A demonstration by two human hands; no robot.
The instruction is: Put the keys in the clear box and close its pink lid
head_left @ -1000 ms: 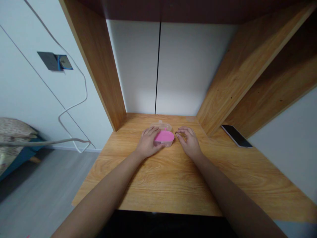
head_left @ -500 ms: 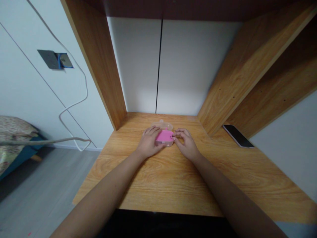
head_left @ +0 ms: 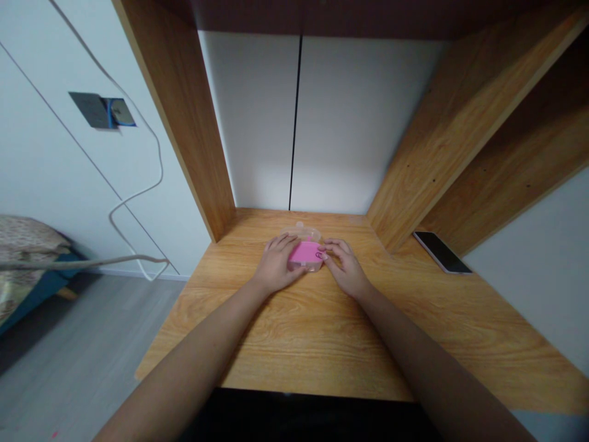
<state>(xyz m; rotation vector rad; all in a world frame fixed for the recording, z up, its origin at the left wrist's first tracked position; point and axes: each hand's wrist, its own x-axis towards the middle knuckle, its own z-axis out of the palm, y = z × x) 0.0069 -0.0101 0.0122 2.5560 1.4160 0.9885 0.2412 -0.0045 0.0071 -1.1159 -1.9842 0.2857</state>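
Observation:
A small clear plastic box (head_left: 311, 267) with a bright pink panel (head_left: 304, 252) inside sits on the desk, its clear lid (head_left: 301, 232) tipped open toward the back. My left hand (head_left: 277, 263) is curved around the box's left end, thumb along the near edge and fingers over the far side. At the right end, my right hand (head_left: 344, 264) has thumb and fingertips pinched together on a thin dark loop (head_left: 318, 255), which lies over the pink surface. Whether the loop is joined to the pink panel is too small to tell.
The wooden desk (head_left: 322, 344) is bounded by upright boards (head_left: 184, 123) on the left and right and a white back panel (head_left: 257, 123). A phone (head_left: 442, 252) lies at the right. A white cable (head_left: 159, 153) hangs along the left wall.
The dark loop at the right end has shifted slightly and looks bent differently. The fingers of my right hand moved a little; my left hand and the box have stayed in place.

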